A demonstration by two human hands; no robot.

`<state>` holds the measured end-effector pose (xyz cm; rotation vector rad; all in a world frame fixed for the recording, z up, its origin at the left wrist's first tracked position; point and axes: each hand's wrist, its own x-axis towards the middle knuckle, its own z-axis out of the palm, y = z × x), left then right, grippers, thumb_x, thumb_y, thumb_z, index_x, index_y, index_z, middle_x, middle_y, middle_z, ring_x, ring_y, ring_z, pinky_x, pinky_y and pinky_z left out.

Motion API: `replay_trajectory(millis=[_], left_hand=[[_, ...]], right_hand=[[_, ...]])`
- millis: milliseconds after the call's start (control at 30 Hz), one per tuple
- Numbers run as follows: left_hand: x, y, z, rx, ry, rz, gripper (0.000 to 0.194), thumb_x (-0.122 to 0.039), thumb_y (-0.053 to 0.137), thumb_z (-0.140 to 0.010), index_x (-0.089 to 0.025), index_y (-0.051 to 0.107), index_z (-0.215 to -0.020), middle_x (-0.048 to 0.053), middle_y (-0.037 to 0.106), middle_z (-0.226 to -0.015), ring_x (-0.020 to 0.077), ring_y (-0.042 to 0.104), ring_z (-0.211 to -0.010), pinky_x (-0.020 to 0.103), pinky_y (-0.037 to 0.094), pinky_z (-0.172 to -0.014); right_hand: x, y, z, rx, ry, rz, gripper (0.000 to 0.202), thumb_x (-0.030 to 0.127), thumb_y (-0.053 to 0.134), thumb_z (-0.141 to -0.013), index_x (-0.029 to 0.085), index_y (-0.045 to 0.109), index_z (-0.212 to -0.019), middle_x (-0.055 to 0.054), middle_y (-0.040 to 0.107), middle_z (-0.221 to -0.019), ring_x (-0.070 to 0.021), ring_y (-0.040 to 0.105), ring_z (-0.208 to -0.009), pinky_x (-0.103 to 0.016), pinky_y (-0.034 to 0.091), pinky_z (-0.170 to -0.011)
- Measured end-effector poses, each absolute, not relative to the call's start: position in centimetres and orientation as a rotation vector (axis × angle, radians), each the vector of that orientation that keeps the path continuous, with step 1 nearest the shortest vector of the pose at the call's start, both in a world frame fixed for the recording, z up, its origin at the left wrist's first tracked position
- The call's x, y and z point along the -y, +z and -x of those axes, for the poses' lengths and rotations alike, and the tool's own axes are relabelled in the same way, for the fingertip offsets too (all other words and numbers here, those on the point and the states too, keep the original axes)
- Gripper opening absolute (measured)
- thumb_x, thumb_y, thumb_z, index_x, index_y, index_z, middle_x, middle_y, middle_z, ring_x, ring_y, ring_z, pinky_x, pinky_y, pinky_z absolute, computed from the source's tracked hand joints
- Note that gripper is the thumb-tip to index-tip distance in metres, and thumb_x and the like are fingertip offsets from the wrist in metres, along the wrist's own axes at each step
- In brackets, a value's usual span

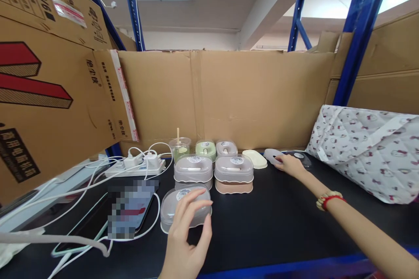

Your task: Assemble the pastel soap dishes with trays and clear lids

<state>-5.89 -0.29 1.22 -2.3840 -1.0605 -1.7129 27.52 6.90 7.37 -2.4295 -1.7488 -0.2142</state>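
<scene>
My left hand [187, 237] is open, thumb and fingers apart, in front of a grey oval box with a clear lid [166, 209] and partly hiding it. Whether the fingertips touch that lid I cannot tell. Farther back on the right, my right hand [291, 166] has its fingers closed at the edge of a pale grey oval piece [271, 155]. Beside that piece lies a cream oval piece [255, 159]. A dark clear lid [301, 158] with a round sticker is just behind my right hand.
Grey stacked boxes [193, 170], a grey-and-peach stack [234, 186] and a green box [205, 149] stand mid-table, near a drink cup [180, 150]. Left are phones [131, 213], a power strip [144, 168] and loose cables. A quilted bag [369, 148] sits right; cardboard [229, 100] walls the back.
</scene>
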Motion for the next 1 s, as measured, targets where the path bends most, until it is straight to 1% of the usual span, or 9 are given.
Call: replay_trajectory(millis=[133, 233, 333, 433, 533, 633, 733, 833, 1000], left_hand=[[-0.8, 5.3, 2.8, 1.196, -2.126, 2.635, 0.021, -0.031, 0.049, -0.081, -0.019, 0.062, -0.091, 0.007, 0.065, -0.097, 0.018, 0.061, -0.094, 0.03, 0.049, -0.083], [-2.1, 7.2, 0.1, 1.25, -2.371, 2.915, 0.025, -0.038, 0.05, -0.077, -0.017, 0.061, -0.085, 0.008, 0.065, -0.094, 0.0176, 0.061, -0.091, 0.028, 0.048, -0.079], [-3.3, 8.3, -2.0, 1.257, -2.421, 3.066, 0.022, -0.034, 0.052, -0.076, -0.016, 0.061, -0.085, 0.005, 0.065, -0.093, 0.016, 0.06, -0.091, 0.025, 0.046, -0.077], [-4.4, 9.3, -3.1, 1.335, -2.409, 3.138, 0.015, -0.025, 0.052, -0.076, -0.017, 0.062, -0.083, 0.003, 0.064, -0.09, 0.0114, 0.059, -0.08, 0.022, 0.045, -0.071], [-5.7, 10.7, -3.3, 1.433, -2.44, 3.163, 0.012, -0.02, 0.052, -0.077, -0.015, 0.062, -0.08, 0.003, 0.064, -0.086, 0.0095, 0.058, -0.072, 0.02, 0.044, -0.063], [-7.0, 11.8, -2.6, 1.588, -2.49, 3.102, 0.012, -0.02, 0.053, -0.078, -0.014, 0.063, -0.081, 0.004, 0.064, -0.083, 0.0096, 0.059, -0.069, 0.02, 0.045, -0.062], [-8.0, 12.2, -1.5, 1.663, -2.555, 3.048, 0.018, -0.025, 0.054, -0.08, -0.014, 0.063, -0.091, 0.007, 0.066, -0.087, 0.0115, 0.061, -0.071, 0.023, 0.048, -0.065], [-8.3, 11.7, -0.8, 1.674, -2.692, 3.026, 0.032, -0.035, 0.058, -0.08, -0.013, 0.058, -0.103, 0.01, 0.066, -0.093, 0.0147, 0.064, -0.075, 0.025, 0.05, -0.07], [-7.7, 10.4, -1.3, 1.28, -3.229, 2.828, 0.058, -0.042, 0.072, -0.063, -0.014, 0.051, -0.11, 0.011, 0.065, -0.105, 0.0184, 0.065, -0.085, 0.027, 0.05, -0.074]], right_hand=[[-7.5, 8.5, -26.6, 1.751, -0.133, 2.452, 0.038, 0.021, 0.043, -0.08, 0.022, 0.062, -0.114, -0.006, 0.06, -0.11, -0.0186, 0.055, -0.108, -0.026, 0.044, -0.088], [-8.0, 8.2, -26.2, 1.714, -0.078, 2.464, 0.051, 0.035, 0.046, -0.082, 0.02, 0.048, -0.131, -0.01, 0.052, -0.123, -0.022, 0.05, -0.117, -0.031, 0.042, -0.094], [-8.5, 7.1, -25.9, 1.658, 0.009, 2.475, 0.063, 0.05, 0.038, -0.085, 0.017, 0.039, -0.138, -0.015, 0.047, -0.127, -0.0232, 0.05, -0.116, -0.034, 0.042, -0.093], [-8.6, 6.2, -25.5, 1.619, 0.09, 2.468, 0.079, 0.059, 0.049, -0.076, 0.014, 0.034, -0.14, -0.017, 0.05, -0.12, -0.0223, 0.054, -0.108, -0.033, 0.045, -0.09], [-8.3, 6.0, -25.0, 1.583, 0.137, 2.451, 0.087, 0.052, 0.064, -0.066, 0.017, 0.035, -0.14, -0.016, 0.048, -0.121, -0.0224, 0.055, -0.108, -0.033, 0.045, -0.091], [-7.7, 6.5, -24.6, 1.509, 0.138, 2.44, 0.077, 0.043, 0.065, -0.068, 0.017, 0.041, -0.136, -0.016, 0.044, -0.124, -0.0241, 0.054, -0.111, -0.034, 0.045, -0.094], [-7.2, 7.8, -23.8, 1.44, 0.003, 2.381, 0.074, 0.035, 0.061, -0.072, 0.019, 0.035, -0.139, -0.015, 0.032, -0.134, -0.0264, 0.042, -0.124, -0.036, 0.042, -0.1], [-6.9, 9.4, -22.1, 1.436, -0.17, 2.022, 0.081, 0.035, 0.065, -0.067, 0.02, 0.03, -0.139, -0.012, 0.023, -0.14, -0.0247, 0.033, -0.131, -0.037, 0.039, -0.106], [-7.4, 10.9, -17.4, 1.907, -0.087, 1.025, 0.096, 0.047, 0.074, -0.052, 0.021, 0.033, -0.135, -0.01, 0.032, -0.138, -0.0219, 0.037, -0.129, -0.039, 0.038, -0.107]])
